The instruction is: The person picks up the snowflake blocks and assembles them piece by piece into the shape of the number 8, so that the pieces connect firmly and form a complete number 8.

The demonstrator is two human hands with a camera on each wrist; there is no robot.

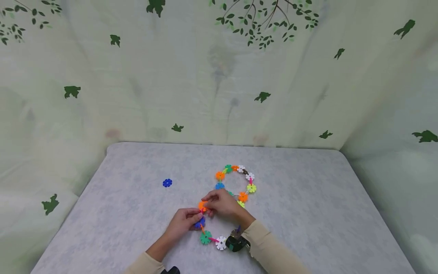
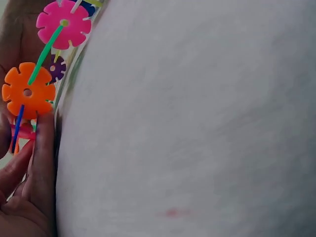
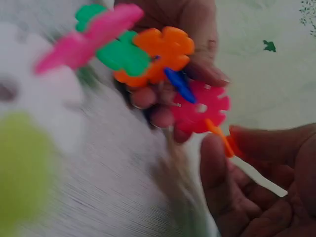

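Notched flower discs are linked into a chain. My left hand point(image 1: 183, 221) holds it at the pink disc point(image 3: 202, 107), beside the blue disc point(image 1: 199, 222). My right hand point(image 1: 222, 204) pinches the orange disc point(image 1: 202, 206) at the chain's end, between thumb and finger; it meets the pink disc's edge. From the left hand the chain runs through a green disc point(image 1: 205, 238) and a white disc point(image 1: 221, 243) towards the right wrist. Beyond the right hand lies a curve of linked discs, with a yellow disc point(image 1: 251, 188) on its right side; the right hand hides part of it.
A loose blue disc point(image 1: 167, 183) lies on the grey table point(image 1: 130, 205), left of and beyond the hands. A leaf-printed cloth backdrop point(image 1: 191, 76) rises behind the table and along its sides. A black wrist camera point(image 1: 237, 243) hangs beside the chain's near part.
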